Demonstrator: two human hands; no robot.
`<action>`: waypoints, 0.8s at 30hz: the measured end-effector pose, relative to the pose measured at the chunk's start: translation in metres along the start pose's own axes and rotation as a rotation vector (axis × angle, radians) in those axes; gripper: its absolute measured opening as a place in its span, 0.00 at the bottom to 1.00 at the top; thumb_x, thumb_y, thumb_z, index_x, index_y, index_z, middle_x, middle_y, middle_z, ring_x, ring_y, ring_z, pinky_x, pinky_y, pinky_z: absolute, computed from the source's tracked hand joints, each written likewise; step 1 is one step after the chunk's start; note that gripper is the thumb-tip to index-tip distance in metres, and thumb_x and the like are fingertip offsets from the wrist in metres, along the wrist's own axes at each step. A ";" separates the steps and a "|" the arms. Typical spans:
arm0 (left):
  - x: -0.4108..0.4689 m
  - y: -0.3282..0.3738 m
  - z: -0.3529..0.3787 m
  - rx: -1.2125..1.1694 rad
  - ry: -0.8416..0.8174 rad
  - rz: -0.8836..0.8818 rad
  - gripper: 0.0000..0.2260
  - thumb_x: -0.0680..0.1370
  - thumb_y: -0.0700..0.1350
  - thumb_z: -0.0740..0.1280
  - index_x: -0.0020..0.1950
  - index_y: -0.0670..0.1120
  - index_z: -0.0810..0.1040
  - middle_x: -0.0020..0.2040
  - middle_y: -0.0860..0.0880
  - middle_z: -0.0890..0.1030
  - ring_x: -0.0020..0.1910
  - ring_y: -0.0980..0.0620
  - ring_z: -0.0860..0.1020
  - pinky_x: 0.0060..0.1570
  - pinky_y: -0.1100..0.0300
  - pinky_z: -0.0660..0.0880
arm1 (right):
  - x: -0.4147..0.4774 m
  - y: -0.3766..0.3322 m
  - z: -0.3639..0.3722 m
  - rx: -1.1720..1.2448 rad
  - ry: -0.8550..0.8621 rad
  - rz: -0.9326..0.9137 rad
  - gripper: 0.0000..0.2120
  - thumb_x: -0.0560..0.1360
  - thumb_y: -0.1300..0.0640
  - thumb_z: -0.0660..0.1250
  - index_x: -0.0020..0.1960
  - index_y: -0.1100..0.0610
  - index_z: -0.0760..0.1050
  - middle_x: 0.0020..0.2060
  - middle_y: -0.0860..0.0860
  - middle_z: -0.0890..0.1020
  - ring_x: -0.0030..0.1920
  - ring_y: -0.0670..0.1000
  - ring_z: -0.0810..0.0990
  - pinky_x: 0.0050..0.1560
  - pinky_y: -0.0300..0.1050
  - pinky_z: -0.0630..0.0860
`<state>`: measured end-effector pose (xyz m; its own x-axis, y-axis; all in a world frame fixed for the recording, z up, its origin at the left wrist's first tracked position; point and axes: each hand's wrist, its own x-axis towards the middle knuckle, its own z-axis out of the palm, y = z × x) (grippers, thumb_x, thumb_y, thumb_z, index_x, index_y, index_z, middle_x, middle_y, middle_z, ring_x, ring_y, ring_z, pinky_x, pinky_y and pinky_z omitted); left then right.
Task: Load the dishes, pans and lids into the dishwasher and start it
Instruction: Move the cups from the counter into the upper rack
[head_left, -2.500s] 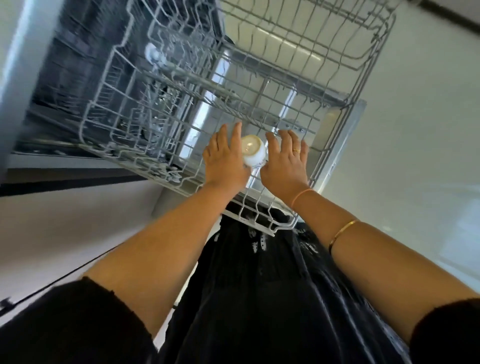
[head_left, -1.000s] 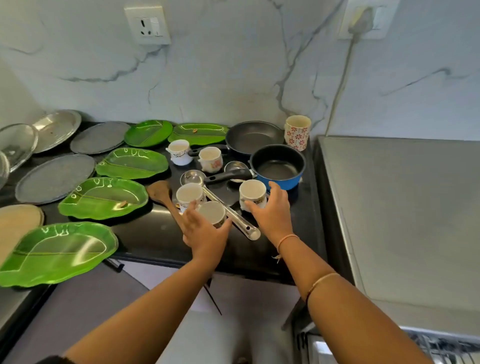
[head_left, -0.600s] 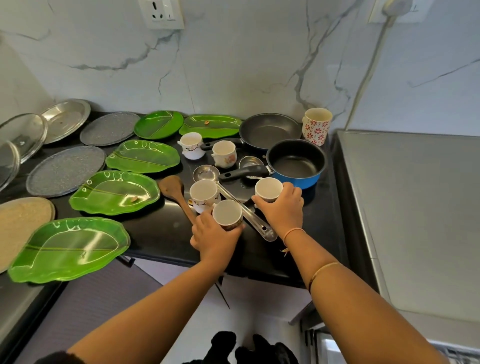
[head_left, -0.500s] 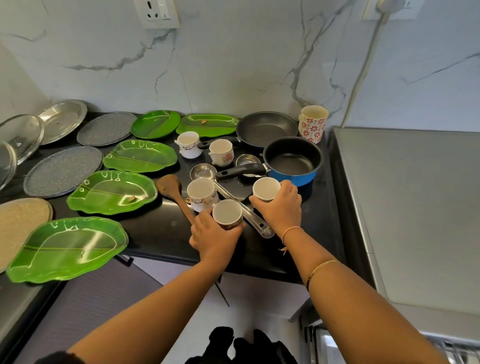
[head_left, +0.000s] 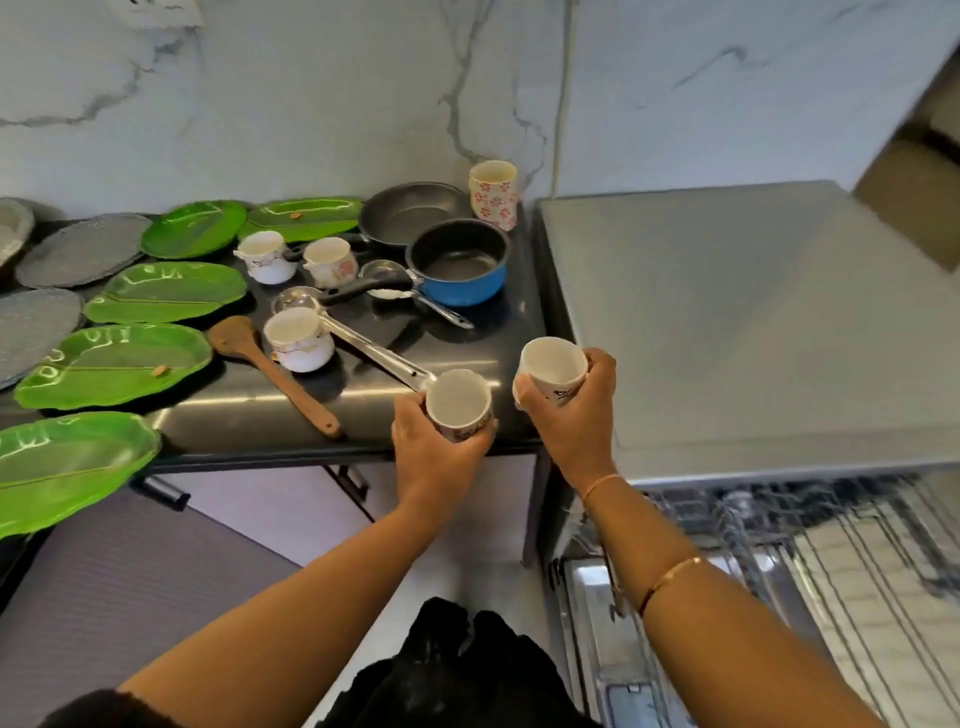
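Note:
My left hand (head_left: 439, 452) grips a white patterned cup (head_left: 458, 402) just above the front edge of the dark counter (head_left: 249, 410). My right hand (head_left: 574, 415) grips a second white cup (head_left: 551, 364), held over the gap between the counter and the dishwasher's grey top (head_left: 737, 322). The dishwasher's wire rack (head_left: 831, 540) is pulled out at the lower right. Three more small cups (head_left: 298, 338) (head_left: 265, 254) (head_left: 330, 260), a blue saucepan (head_left: 460, 267), a black frying pan (head_left: 410, 210) and several green leaf-shaped plates (head_left: 111, 364) stay on the counter.
A wooden spatula (head_left: 270, 371), a steel ladle (head_left: 363, 348) and a small strainer (head_left: 387, 278) lie among the cups. A floral mug (head_left: 493, 192) stands by the marble wall. Grey round plates (head_left: 78, 249) sit at the far left. A cable (head_left: 563, 93) runs down the wall.
Both hands have lifted their cups off the counter and carried them right, toward the dishwasher. My view has swung right, bringing the pulled-out rack into sight.

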<state>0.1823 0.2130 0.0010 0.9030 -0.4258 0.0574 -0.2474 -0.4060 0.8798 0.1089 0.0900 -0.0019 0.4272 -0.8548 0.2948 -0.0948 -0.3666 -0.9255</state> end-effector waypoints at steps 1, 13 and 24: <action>-0.014 0.004 0.009 -0.028 -0.068 0.025 0.30 0.65 0.50 0.78 0.55 0.53 0.61 0.55 0.49 0.70 0.56 0.50 0.72 0.52 0.59 0.72 | -0.009 0.002 -0.019 0.007 0.015 0.006 0.30 0.64 0.45 0.75 0.57 0.50 0.61 0.52 0.51 0.69 0.48 0.45 0.73 0.45 0.34 0.75; -0.168 0.011 0.117 0.025 -0.642 0.143 0.27 0.68 0.46 0.77 0.54 0.47 0.60 0.51 0.53 0.72 0.47 0.55 0.75 0.39 0.70 0.70 | -0.143 0.074 -0.236 0.065 0.278 0.457 0.29 0.67 0.53 0.76 0.62 0.56 0.66 0.49 0.45 0.76 0.47 0.45 0.79 0.44 0.38 0.79; -0.195 -0.025 0.215 0.223 -0.889 0.103 0.26 0.64 0.56 0.76 0.56 0.54 0.68 0.53 0.49 0.74 0.46 0.52 0.77 0.43 0.57 0.78 | -0.183 0.191 -0.305 -0.254 0.187 0.854 0.32 0.68 0.41 0.73 0.64 0.54 0.65 0.51 0.50 0.75 0.50 0.51 0.74 0.49 0.43 0.69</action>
<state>-0.0630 0.1320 -0.1334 0.2930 -0.8958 -0.3343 -0.4568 -0.4383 0.7741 -0.2615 0.0647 -0.1604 -0.0297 -0.9104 -0.4128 -0.5172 0.3674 -0.7730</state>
